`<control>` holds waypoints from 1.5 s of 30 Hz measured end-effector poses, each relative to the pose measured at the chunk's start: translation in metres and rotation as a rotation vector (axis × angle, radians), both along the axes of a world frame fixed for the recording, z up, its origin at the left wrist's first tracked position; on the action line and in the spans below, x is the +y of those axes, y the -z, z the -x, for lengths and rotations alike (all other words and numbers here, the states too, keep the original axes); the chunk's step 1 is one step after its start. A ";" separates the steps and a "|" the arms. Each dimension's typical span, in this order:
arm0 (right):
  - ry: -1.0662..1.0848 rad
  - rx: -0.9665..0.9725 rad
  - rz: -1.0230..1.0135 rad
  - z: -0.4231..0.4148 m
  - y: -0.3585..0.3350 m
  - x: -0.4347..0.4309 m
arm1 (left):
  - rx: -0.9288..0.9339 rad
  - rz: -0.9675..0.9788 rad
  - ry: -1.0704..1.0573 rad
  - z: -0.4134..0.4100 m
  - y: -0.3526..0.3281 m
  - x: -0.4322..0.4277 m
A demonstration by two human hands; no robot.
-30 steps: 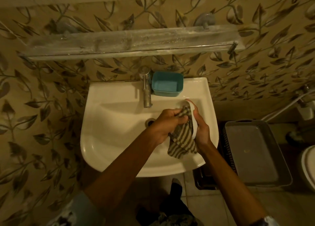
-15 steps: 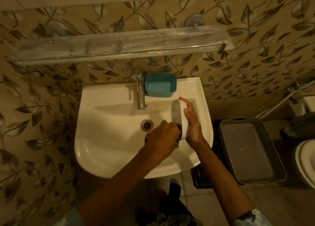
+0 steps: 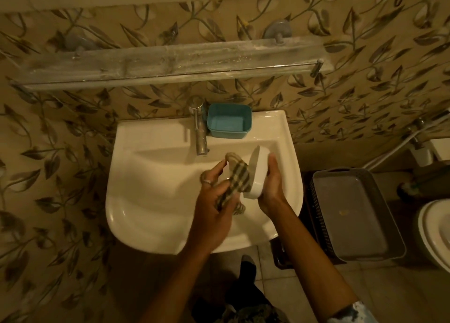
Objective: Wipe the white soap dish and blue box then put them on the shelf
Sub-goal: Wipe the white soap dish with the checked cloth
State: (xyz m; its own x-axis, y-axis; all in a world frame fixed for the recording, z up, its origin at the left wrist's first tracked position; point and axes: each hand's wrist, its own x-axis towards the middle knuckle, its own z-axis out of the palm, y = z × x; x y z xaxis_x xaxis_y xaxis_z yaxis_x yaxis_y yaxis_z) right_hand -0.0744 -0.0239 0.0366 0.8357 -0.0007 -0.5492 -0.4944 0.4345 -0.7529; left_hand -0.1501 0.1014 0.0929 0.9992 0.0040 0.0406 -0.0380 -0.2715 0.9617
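Striped cloth (image 3: pixel 237 176) — gripped in the curled left hand (image 3: pixel 214 200) — has been drawn up across the hollow of the white soap dish (image 3: pixel 258 174); wiping is judged still under way. Dish is held on edge over the sink (image 3: pixel 151 176), hollow facing left, long axis running away from the body and slightly rightward, clasped from behind by the right hand (image 3: pixel 272 183).

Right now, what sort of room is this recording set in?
Most likely a small home bathroom. A white ceramic washbasin with a metal tap is fixed to a leaf-patterned wall, and the rim of what looks like a white toilet shows at the right edge.
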 end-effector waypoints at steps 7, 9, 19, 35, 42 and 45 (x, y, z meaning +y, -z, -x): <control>-0.047 -0.232 0.366 0.026 -0.008 0.026 | -0.017 -0.162 -0.139 0.007 0.020 -0.029; -0.090 -0.280 0.467 0.035 -0.007 0.024 | 0.014 -0.169 -0.123 -0.007 0.011 -0.026; 0.058 -0.236 0.542 0.014 -0.029 0.012 | -0.045 -0.042 -0.093 0.042 0.015 -0.055; -0.591 -0.801 0.875 -0.011 -0.060 -0.027 | 0.196 0.115 0.052 -0.017 -0.001 0.007; -0.827 -0.873 0.943 0.002 -0.058 -0.022 | 0.229 0.074 0.088 -0.010 0.001 0.012; -1.004 -0.936 1.103 -0.004 -0.066 -0.024 | 0.291 0.077 0.236 -0.017 0.001 0.018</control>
State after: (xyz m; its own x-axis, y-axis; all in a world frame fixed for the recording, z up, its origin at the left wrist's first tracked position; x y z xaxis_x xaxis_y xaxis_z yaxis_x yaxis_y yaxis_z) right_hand -0.0706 -0.0479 0.1028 0.7516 0.6591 -0.0263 0.5046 -0.6001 -0.6207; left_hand -0.1328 0.1196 0.0921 0.9428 -0.2352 -0.2363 0.1867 -0.2148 0.9587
